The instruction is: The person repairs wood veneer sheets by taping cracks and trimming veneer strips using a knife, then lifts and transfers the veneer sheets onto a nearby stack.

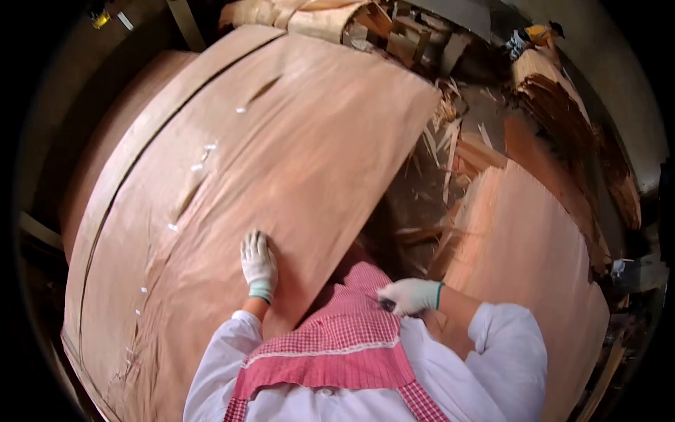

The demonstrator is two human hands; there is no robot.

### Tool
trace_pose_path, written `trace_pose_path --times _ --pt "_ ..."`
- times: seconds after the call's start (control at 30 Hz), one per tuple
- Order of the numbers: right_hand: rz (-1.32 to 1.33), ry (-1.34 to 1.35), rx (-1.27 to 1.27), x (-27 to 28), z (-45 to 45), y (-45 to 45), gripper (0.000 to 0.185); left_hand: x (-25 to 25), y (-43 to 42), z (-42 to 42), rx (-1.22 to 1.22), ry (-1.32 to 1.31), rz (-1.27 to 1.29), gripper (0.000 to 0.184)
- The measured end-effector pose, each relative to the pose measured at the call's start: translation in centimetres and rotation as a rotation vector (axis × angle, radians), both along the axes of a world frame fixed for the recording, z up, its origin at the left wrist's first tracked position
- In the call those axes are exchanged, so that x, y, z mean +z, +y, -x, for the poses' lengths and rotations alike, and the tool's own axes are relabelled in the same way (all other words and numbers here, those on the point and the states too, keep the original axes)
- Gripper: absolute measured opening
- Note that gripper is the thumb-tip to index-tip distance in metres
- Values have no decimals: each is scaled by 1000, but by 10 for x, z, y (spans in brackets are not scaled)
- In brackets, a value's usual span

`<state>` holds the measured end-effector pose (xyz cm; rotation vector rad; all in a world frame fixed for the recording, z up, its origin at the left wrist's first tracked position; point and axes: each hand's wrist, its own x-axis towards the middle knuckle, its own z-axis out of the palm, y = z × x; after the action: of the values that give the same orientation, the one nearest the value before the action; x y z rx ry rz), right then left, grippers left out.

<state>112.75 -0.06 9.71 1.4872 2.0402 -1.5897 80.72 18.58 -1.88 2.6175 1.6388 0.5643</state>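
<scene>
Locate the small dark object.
In the head view, below and right of centre, the small dark object is in the right hand, beside the checked apron.

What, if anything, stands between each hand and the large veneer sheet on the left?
Left hand: nothing visible; it lies palm-down on the veneer sheet. Right hand: the pink checked apron shows between it and the sheet's near edge; nothing else visible stands there.
</scene>
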Motion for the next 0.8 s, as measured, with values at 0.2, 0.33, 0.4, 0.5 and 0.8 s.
trace_pose_path --times 0.2,0.33,0.4,0.5,0.8 --pt "9 30 -61 -15 -51 -8 31 9 0 -3 6 -38 42 43" --pt "113 129 -251 -52 -110 -28 21 19 9 -5 36 -75 194 41" --pt "210 199 -406 -57 -147 -34 22 44 12 -34 86 -75 129 42" --pt "393 358 -608 -138 -225 -61 30 108 41 -157 29 -360 95 44" --pt "243 382 -711 -41 -465 -15 34 281 119 -569 -663 -1127 124 62"
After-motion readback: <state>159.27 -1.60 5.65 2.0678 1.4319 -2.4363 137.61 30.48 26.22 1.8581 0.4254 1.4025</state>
